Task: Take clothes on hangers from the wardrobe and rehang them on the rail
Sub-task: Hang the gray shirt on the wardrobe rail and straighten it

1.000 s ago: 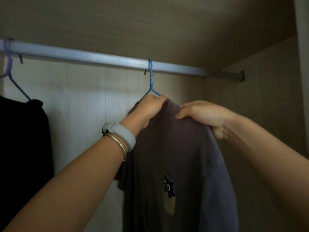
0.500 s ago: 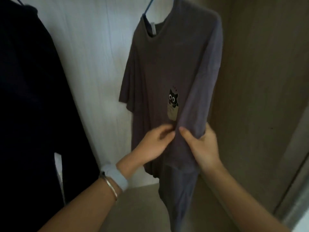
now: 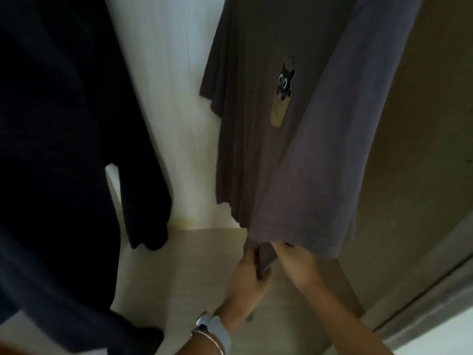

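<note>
Head view showed, right of the dark garment [image 3: 64, 149], the left hand [image 3: 249, 278] slid down to grip the hem of the hanging grey T-shirt [image 3: 294, 162], the right hand [image 3: 297, 265] beside it, grasp unclear, suggesting this rehang was nearly finished

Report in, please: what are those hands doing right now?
Left hand grips grey T-shirt hem. Right hand at hem too, fingertips hidden under cloth. Dark garment hangs to the left, apart.
</note>
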{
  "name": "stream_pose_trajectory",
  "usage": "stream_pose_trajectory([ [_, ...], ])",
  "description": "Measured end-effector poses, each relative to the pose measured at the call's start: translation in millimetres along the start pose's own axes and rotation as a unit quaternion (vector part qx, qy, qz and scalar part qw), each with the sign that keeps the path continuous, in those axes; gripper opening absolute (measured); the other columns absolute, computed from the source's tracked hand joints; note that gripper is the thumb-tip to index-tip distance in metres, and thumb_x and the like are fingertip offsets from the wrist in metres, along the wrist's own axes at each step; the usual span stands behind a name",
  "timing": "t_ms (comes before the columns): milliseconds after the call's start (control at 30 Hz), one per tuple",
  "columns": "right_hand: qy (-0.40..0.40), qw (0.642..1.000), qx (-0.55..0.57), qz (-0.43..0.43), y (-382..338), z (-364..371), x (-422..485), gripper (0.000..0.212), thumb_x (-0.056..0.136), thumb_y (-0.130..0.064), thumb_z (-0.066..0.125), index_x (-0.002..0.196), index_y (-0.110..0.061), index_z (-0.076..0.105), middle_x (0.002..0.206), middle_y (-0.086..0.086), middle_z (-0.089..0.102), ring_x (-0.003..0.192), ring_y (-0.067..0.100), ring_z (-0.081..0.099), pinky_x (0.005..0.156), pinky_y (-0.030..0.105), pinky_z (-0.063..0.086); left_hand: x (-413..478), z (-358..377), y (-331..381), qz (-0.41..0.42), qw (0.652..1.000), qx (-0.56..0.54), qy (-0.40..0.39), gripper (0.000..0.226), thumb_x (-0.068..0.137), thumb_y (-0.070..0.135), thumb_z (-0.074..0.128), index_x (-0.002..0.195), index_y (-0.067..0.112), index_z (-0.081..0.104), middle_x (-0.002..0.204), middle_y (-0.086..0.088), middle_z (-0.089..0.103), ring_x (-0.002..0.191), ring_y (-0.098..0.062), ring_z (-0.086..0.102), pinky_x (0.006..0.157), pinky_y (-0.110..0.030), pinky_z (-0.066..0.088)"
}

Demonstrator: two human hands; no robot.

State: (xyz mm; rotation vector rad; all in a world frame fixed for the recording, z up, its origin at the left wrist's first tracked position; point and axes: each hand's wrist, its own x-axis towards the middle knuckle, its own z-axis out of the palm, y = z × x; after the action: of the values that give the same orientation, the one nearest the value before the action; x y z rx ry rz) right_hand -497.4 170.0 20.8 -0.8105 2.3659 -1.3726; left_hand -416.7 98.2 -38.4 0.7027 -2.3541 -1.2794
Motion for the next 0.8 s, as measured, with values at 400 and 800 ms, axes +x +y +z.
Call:
stream_pose_trajectory([
  [400, -0.155, 0.983, -0.052, -0.084, 62.4, 50.6, -44.9, 0.024, 0.084, -0.017, 0.062, 0.069, -0.027, 0.047, 0.049, -0.013, 0.056, 0.053, 0.007, 0.063, 0.048, 0.016, 0.045, -113.7, 14.0, -64.9, -0.165, 0.979, 0.089, 0.077, 0.016, 0.090, 0.022, 0.050, 0.089, 0.011, 0.062, 0.082, -0.008, 0.070, 0.078, -0.024, 0.065, 0.068, -0.032, 0.047],
  [800, -0.580, 0.768, -0.270, -0.003, 91.9, 184.5, -126.7, 0.018, 0.089, -0.022, 0.052, 0.071, -0.020, 0.056, 0.078, -0.003, 0.064, 0.077, 0.014, 0.065, 0.072, 0.024, 0.051, -391.0, -55.4, -160.4, -0.495, 0.832, -0.008, 0.249, 0.020, 0.086, 0.007, 0.057, 0.078, 0.025, 0.062, 0.066, 0.022, 0.054, 0.075, 0.012, 0.058, 0.060, -0.003, 0.041],
])
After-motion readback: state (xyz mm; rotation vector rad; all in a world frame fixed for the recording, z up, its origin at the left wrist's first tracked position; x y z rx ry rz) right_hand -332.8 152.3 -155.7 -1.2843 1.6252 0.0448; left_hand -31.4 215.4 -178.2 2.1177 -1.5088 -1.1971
